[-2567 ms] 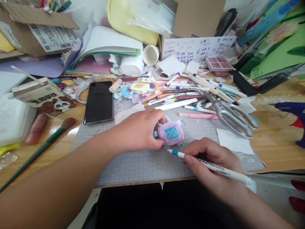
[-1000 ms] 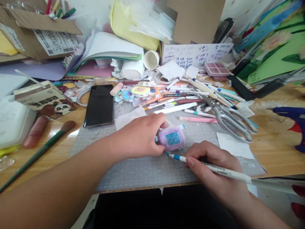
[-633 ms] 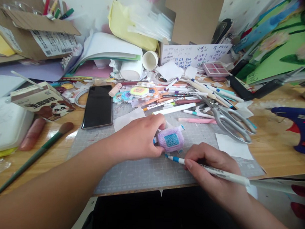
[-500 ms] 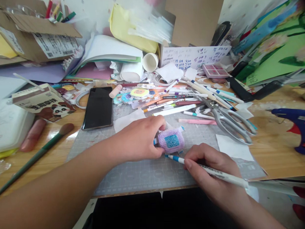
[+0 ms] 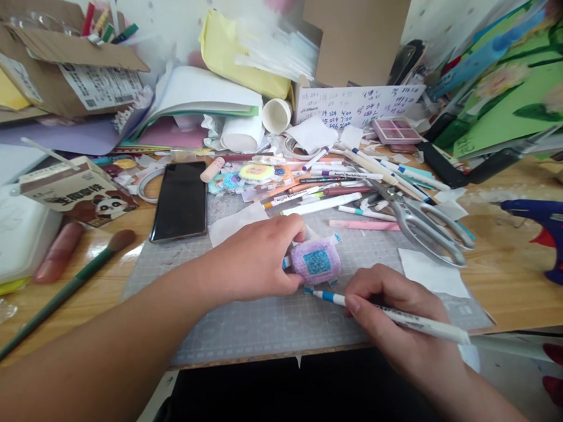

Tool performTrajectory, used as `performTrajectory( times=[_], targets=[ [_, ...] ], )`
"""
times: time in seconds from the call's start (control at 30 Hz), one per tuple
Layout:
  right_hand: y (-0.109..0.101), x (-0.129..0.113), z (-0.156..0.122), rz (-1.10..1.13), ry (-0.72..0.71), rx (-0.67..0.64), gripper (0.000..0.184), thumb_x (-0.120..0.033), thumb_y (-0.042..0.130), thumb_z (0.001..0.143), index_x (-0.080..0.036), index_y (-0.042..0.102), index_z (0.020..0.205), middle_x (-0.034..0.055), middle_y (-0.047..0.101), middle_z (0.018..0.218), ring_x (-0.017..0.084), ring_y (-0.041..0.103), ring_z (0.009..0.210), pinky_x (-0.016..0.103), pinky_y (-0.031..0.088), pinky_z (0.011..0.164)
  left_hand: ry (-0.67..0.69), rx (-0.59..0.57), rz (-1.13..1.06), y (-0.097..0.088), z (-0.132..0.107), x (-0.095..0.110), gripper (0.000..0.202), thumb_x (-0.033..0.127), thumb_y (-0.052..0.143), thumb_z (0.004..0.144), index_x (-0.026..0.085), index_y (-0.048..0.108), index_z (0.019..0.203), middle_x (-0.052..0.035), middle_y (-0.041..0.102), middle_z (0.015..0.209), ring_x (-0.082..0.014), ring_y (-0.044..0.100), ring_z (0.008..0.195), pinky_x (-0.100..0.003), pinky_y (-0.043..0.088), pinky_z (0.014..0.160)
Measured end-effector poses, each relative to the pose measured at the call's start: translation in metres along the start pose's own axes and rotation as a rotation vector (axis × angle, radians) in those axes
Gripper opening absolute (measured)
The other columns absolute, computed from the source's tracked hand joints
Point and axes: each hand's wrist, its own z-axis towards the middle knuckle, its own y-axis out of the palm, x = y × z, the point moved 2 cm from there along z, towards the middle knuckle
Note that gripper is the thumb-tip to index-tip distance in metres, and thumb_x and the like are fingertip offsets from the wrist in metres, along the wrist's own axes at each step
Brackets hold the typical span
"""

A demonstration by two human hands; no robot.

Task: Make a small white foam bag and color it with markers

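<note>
My left hand (image 5: 258, 258) is closed round the left side of a small pink foam block (image 5: 316, 262) with a blue square on its face, holding it down on the grey cutting mat (image 5: 248, 323). My right hand (image 5: 396, 321) grips a white marker with a blue tip (image 5: 391, 313). The marker tip points left and sits just below the block's lower edge.
Many pens and markers (image 5: 336, 184) lie behind the mat, with grey scissors (image 5: 425, 221) to the right. A black phone (image 5: 178, 201) lies at the left, with a long paintbrush (image 5: 65, 289), a panda carton (image 5: 80, 192) and a blue glue gun (image 5: 552, 235) about.
Both hands stay almost still on the block and marker. The marker tip shifts slightly along the block's lower edge, and the view drifts a little.
</note>
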Motion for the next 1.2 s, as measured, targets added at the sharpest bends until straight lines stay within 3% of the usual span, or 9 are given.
performTrajectory(
  times=[1.2],
  targets=[
    [0.0011, 0.0037, -0.0013, 0.086, 0.070, 0.034, 0.017, -0.022, 0.058, 0.083, -0.022, 0.056, 0.066, -0.0017, 0.058, 0.058, 0.013, 0.050, 0.053, 0.025, 0.035, 0.047, 0.007, 0.008, 0.004, 0.0013, -0.0002, 0.0001, 0.031, 0.029, 0.064, 0.066, 0.023, 0.049, 0.092, 0.0001, 0.058, 0.090, -0.0187, 0.055, 0.076, -0.029, 0.037, 0.062]
  ],
)
